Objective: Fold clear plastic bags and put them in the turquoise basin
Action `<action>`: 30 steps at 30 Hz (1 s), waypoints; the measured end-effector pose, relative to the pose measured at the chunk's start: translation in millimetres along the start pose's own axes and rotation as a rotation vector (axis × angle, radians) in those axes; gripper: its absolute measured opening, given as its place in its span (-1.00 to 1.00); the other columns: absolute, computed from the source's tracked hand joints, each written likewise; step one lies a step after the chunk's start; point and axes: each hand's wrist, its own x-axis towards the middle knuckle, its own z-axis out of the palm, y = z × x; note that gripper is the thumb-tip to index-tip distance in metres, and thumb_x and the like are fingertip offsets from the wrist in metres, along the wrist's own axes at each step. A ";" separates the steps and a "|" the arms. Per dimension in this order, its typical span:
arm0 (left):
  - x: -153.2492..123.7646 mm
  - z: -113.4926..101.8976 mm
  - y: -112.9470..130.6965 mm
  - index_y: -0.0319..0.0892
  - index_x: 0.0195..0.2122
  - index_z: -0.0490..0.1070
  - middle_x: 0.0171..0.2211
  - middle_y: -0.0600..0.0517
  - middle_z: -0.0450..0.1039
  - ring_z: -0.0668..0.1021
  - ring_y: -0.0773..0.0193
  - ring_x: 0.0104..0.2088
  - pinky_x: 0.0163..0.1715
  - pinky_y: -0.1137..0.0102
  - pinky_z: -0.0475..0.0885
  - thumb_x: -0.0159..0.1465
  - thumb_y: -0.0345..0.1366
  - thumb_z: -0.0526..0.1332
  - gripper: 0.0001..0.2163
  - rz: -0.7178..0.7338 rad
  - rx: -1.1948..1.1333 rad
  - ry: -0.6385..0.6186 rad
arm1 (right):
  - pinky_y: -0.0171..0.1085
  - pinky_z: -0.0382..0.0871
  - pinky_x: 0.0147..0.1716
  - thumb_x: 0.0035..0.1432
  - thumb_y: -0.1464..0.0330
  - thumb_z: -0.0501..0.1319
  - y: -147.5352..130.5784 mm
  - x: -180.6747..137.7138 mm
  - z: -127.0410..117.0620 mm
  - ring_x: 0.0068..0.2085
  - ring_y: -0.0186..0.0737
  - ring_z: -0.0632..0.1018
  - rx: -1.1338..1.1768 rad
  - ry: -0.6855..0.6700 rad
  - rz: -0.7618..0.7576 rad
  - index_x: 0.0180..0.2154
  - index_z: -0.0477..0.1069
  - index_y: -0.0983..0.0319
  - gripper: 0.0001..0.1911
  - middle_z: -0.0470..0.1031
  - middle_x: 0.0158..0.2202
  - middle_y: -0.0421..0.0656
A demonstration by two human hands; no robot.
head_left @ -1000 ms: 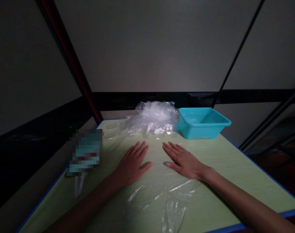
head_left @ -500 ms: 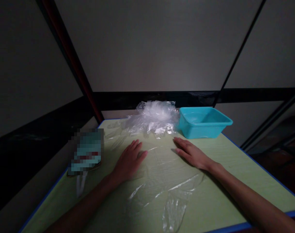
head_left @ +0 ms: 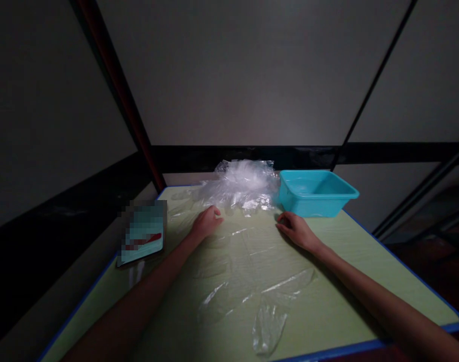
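A thin, clear plastic bag-like piece (head_left: 269,327) lies spread over the light green table, with shiny creases and a crumpled near end. My left hand (head_left: 206,221) is at its far left side, fingers curled in and thumb close to them, slightly blurred. Opposite it, my right hand (head_left: 296,231) rests by the far right side with bent fingers and the thumb near the index finger. Any film between the fingers of either hand is too transparent to make out. Just beyond both hands lies a heap of crumpled clear plastic (head_left: 244,186).
A turquoise plastic basin (head_left: 315,206) stands at the back right, close to my right hand. On the left lies a pixelated, tablet-like object (head_left: 146,234). The table (head_left: 346,301) has a blue edge, and panelled walls rise behind it and on the left.
Both hands have gone from flat with stretched fingers to curled. My left hand has moved away from me, toward the heap; my right has shifted slightly right. The view has tilted a little.
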 end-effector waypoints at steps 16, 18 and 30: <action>1.3 -12.0 1.9 -0.27 -0.17 0.32 -0.22 -0.02 0.37 0.47 0.28 -0.29 -0.32 0.29 0.41 0.23 -0.29 0.11 -0.81 -0.031 -0.229 -0.140 | -0.37 0.17 -0.56 -0.07 0.42 0.12 -14.6 3.8 -16.6 -0.53 -0.34 0.35 0.145 -0.024 0.002 -0.57 0.28 0.27 -0.91 0.36 -0.58 -0.20; -1.4 -17.5 3.2 -0.28 -0.21 0.33 -0.27 0.00 0.38 0.47 0.31 -0.33 -0.36 0.33 0.42 0.23 -0.31 0.12 -0.83 -0.034 -0.245 -0.138 | -0.38 0.17 -0.57 -0.10 0.42 0.14 -17.4 4.1 -20.0 -0.54 -0.34 0.36 0.176 -0.028 0.004 -0.57 0.28 0.26 -0.92 0.37 -0.58 -0.20; -9.3 -31.6 10.4 -0.28 -0.21 0.32 -0.31 0.02 0.38 0.47 0.36 -0.41 -0.44 0.39 0.42 0.24 -0.29 0.11 -0.83 -0.086 -0.317 -0.128 | -0.46 0.13 -0.81 -0.09 0.35 0.18 -30.4 7.1 -28.9 -0.70 -0.39 0.43 0.366 -0.119 0.148 -0.51 0.26 0.27 -0.87 0.43 -0.50 -0.17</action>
